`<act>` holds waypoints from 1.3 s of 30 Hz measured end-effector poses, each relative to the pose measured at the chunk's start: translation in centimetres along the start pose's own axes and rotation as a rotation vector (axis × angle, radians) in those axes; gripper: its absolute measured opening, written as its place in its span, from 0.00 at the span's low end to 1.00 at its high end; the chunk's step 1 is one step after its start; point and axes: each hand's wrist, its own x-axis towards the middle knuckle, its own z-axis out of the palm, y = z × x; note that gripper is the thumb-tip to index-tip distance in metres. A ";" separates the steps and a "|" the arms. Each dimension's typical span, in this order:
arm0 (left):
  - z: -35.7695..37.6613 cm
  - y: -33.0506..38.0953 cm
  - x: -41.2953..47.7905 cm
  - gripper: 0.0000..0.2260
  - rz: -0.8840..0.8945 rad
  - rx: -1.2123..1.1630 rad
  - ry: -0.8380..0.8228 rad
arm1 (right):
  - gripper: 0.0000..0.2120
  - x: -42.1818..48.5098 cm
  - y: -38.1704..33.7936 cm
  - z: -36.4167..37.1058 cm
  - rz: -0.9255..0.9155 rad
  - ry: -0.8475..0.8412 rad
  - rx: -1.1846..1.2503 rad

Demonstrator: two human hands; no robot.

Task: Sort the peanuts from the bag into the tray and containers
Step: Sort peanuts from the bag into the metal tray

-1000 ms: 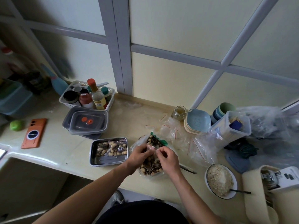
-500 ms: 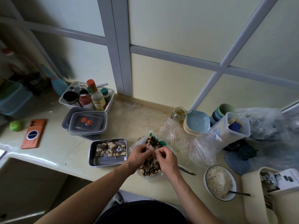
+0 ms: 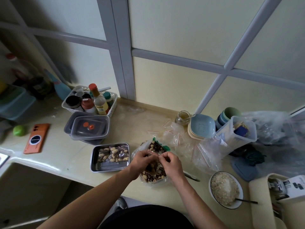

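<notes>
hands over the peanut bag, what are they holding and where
The left hand and right hand pinch a small clear bag by its top edge, one at each end.

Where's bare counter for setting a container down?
Free: cream counter between orange phone, grey lidded plastic containers and steel peanut tray. Crowded right of the clear peanut bag: loose zip bags, stacked plates, white bowl. Left hand, right hand pinch a small bag.

You have one steel tray (image 3: 105, 168) on the desk (image 3: 66, 154). Behind it sit at least two stacked lidded containers (image 3: 90, 128); to its right, one large bag of peanuts (image 3: 154, 146) and one small clear packet (image 3: 153, 152); farther right, one bowl (image 3: 209, 187); well left, one orange phone (image 3: 36, 138).
</notes>
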 end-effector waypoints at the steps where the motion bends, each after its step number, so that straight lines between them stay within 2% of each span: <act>1: 0.0 0.0 0.0 0.09 0.001 -0.010 0.005 | 0.06 0.0 0.0 -0.1 -0.003 0.003 0.008; 7: 0.3 0.0 0.6 0.06 -0.007 -0.083 0.019 | 0.05 0.3 0.5 -0.6 0.110 -0.026 0.222; 11: 0.9 -0.6 0.9 0.04 -0.040 -0.099 0.020 | 0.06 0.6 0.6 -0.9 0.083 0.024 0.047; 16: 1.2 -1.3 1.4 0.12 -0.155 -0.231 0.049 | 0.05 0.8 0.5 -1.2 0.017 0.092 -0.019; 17: 1.2 -1.3 1.4 0.12 -0.147 -0.219 0.051 | 0.03 0.8 0.5 -1.3 -0.001 0.091 -0.012; 20: 1.2 -1.1 0.9 0.13 -0.066 -0.177 0.007 | 0.11 0.7 0.5 -1.3 -0.057 0.080 0.016; 23: 0.8 -1.6 0.5 0.27 0.105 -0.051 -0.071 | 0.11 0.9 0.5 -1.2 -0.104 0.061 -0.016; 24: 0.6 -2.0 0.7 0.29 0.156 0.011 -0.094 | 0.11 1.0 0.4 -1.1 -0.122 0.054 -0.030; 27: 0.0 -2.6 0.7 0.23 0.219 0.250 -0.071 | 0.11 0.9 0.4 -0.4 -0.118 0.027 -0.068; 32: -1.8 -3.1 0.5 0.14 0.187 0.291 0.037 | 0.10 1.0 0.6 0.9 -0.117 -0.096 -0.154; 37: -5.1 -4.3 -0.8 0.11 0.110 0.068 0.089 | 0.17 0.8 -0.4 3.8 -0.150 -0.344 -0.183; 39: -6.4 -4.7 -1.7 0.07 0.039 -0.065 0.116 | 0.23 0.9 -1.0 5.2 -0.162 -0.456 -0.232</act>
